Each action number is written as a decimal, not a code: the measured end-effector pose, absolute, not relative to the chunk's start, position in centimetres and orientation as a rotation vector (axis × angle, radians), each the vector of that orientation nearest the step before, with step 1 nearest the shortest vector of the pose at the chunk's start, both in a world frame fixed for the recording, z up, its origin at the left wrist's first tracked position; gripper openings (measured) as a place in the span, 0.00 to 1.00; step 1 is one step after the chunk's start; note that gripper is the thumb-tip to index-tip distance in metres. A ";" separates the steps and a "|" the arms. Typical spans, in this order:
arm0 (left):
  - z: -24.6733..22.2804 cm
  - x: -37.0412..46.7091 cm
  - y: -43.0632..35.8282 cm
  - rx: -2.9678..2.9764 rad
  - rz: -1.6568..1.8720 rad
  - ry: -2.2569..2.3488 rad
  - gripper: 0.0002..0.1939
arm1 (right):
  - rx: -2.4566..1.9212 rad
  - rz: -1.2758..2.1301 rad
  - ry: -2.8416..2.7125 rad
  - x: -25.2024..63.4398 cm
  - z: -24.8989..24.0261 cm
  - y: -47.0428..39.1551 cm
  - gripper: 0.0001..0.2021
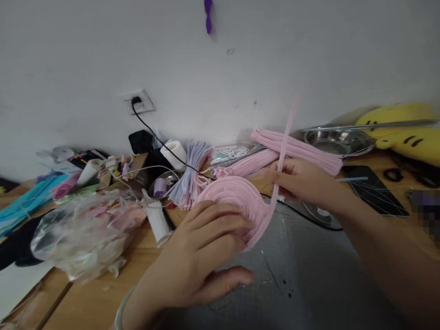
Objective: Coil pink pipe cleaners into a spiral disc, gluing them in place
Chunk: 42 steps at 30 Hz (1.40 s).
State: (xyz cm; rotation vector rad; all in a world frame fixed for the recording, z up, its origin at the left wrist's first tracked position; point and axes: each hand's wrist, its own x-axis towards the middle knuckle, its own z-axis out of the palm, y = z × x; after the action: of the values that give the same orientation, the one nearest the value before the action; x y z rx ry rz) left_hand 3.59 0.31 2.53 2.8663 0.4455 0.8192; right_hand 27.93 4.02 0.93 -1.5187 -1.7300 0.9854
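Note:
A flat round coil of pink pipe cleaners (237, 190) is at the centre, above the grey mat. Across its lower left face lies my left hand (206, 252), fingers stretched over the coil and thumb apart below it; part of the coil is hidden under them. My right hand (292, 178) pinches the loose pink pipe cleaner end (286, 137), which runs off the coil's right edge and stands upward, its tip blurred. Behind the coil lie bundles of pink pipe cleaners (299, 149) and a bundle of bluish-lilac ones (192, 172).
A clear plastic bag (85, 233) with pink pieces lies left on the wooden table. A black cable (161, 142) runs down from the wall socket (139, 101). Right are a metal bowl (335, 140), a dark flat device (378, 190) and yellow plush (409, 133). The grey mat (309, 275) is in front.

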 end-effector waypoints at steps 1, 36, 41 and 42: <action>2.6 3.6 0.4 2.847 0.817 0.432 0.16 | -1.511 0.981 -1.751 27.8 1.1 4.0 0.24; 3.6 4.6 1.7 2.823 0.656 0.333 0.14 | -2.093 0.229 -2.005 31.2 0.8 1.1 0.21; 3.6 4.5 1.5 2.850 0.687 0.399 0.09 | -2.512 0.226 -1.854 36.3 -3.3 -2.5 0.22; 3.7 4.5 1.5 2.854 0.702 0.416 0.08 | -2.512 0.258 -1.830 37.1 -4.2 -2.8 0.21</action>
State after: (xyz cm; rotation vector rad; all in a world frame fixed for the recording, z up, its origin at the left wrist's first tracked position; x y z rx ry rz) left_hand 4.50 1.48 3.65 2.8545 0.4165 0.7023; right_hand 37.09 -2.78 -4.20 -2.5116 -1.8296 0.2580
